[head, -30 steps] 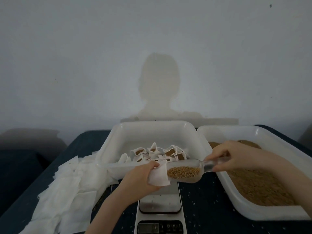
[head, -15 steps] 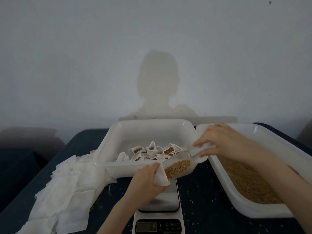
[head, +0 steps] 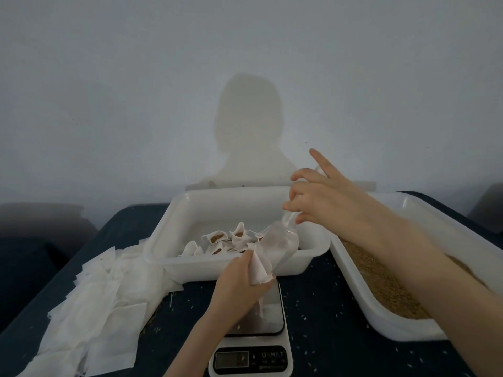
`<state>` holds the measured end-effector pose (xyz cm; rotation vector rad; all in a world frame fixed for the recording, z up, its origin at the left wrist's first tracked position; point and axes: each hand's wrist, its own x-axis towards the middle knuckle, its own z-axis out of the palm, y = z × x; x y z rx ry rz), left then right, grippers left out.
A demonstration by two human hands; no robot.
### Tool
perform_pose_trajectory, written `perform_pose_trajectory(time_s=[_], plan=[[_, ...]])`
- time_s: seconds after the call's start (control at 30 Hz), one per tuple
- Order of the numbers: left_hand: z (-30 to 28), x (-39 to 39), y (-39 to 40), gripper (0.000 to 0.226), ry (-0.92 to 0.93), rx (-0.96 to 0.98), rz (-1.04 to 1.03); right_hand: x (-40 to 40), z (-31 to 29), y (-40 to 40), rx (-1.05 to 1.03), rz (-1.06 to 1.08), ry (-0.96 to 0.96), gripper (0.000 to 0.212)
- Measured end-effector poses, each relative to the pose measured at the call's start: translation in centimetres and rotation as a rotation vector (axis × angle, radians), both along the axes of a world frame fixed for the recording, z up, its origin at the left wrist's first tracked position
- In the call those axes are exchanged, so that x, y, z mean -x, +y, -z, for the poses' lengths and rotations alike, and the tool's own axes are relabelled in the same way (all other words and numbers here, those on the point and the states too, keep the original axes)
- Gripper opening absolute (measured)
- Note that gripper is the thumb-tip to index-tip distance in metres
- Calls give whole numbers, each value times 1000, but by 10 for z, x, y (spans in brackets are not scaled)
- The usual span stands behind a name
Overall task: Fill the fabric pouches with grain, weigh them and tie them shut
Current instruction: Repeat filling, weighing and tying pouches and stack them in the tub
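Pale grey wall behind, w/ a head-and-shoulders shadow [head: 249, 129] cast on it; dark blue tabletop [head: 313, 300] in front, flecked w/ stray grains.

Far left: loose heap of empty fabric pouches [head: 89, 303], flat and white, stacked near the left hand, prob. for quick pick-up.

Centre-left: white tray [head: 226, 263] holding filled pouches [head: 226, 239], mouths open and grain showing, apparently not yet tied; parked just behind the scale so finished ones can drop straight in.

Centre: left hand [head: 239, 287] curled round the neck of a pouch [head: 260, 270], pinching the mouth open and up toward the scoop. Held right above the scale [head: 251, 336], prob. so spill lands on the plate and weighing follows w/o a move. Readout too dim to read.

Above it: clear plastic scoop [head: 280, 240] tipped steeply, lip down into the pouch mouth, handle up. Bowl looks nearly drained; grain prob. already inside the pouch, though not visible through the fabric.

Right of centre: right hand [head: 321, 197] gripping the scoop handle w/ thumb and curled fingers, index finger sticking out straight, wrist raised high to force the steep pour.

Far right: second white tray [head: 408, 331] w/ bulk grain [head: 386, 284], set just beside the scale on the scooping-hand side, short reach for refills.

Judged stage: filling step of one pouch about done; weighing and tying yet to come. Risk: soft pouch mouth folding shut, grain spilling onto the plate.
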<state>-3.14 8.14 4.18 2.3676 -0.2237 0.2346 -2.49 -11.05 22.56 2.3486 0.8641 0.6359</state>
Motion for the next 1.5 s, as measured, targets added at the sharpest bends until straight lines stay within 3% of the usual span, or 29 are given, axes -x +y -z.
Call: perform_pose_trajectory(time_s=[0.23,0.37,0.53,0.57,0.63,0.7,0.77,0.93,1.1,1.17,1.23,1.33,1.4,1.5], plan=[[-5,-2,0,23,-33,33,8,-1,12,-25,-168,28,63,33],[-16,-6,2,25,-57,40,19,-5,30,-62,-357,166,266,36],[-17,-3,2,10,-36,83,2,-10,68,-125,-577,407,318,23],[-15,-2,3,4,0,49,24,-12,75,-135,-602,447,331,21],[-4,-1,7,26,114,-136,80,-13,90,-152,-618,540,372,20],[9,1,19,30,74,-327,43,-15,105,-163,-571,655,430,25],[16,4,30,27,-17,-368,6,-18,121,-169,-517,749,492,33],[21,2,43,27,47,-205,28,-25,142,-164,-317,882,621,36],[17,12,65,22,-16,113,63,-22,135,-145,-292,890,659,39],[19,17,71,17,-85,242,29,-16,122,-137,-287,869,584,36],[23,20,75,15,-166,323,-43,-8,107,-120,-383,757,384,27],[31,21,80,17,-252,396,-183,14,97,-68,-825,349,111,16],[37,21,83,21,-264,436,-271,29,102,-25,-982,103,135,12],[44,21,87,25,-244,382,-350,32,142,16,-1012,-38,170,8]])
